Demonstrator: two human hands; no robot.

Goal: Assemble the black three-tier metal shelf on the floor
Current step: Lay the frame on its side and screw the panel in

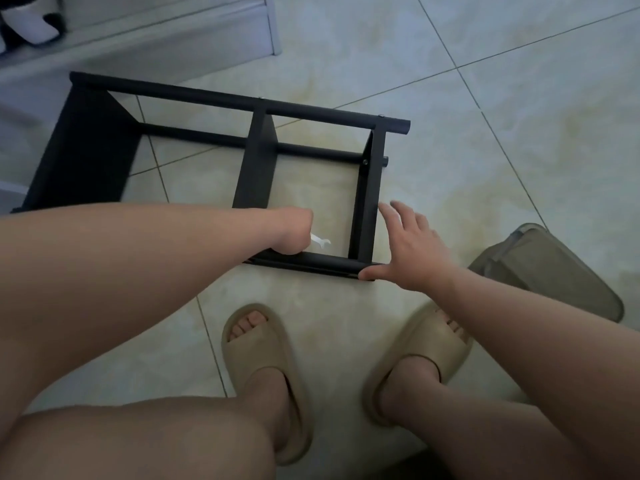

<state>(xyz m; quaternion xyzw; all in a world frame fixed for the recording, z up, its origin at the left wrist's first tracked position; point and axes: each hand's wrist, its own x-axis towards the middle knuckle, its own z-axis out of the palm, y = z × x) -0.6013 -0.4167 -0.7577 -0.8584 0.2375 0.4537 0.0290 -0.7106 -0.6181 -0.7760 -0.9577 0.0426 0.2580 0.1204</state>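
Black shelf (256, 161) lies sideways; left hand (294, 233) grips a wrench (321, 241), handle hidden.

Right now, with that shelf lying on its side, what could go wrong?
The left hand grips a small wrench against the near pole; a slip could knock knuckles on metal. The right hand only steadies the shelf with open fingers, so it may slide on the smooth tiles.

Pale tiled floor (519, 116), beige slippers (258, 353)
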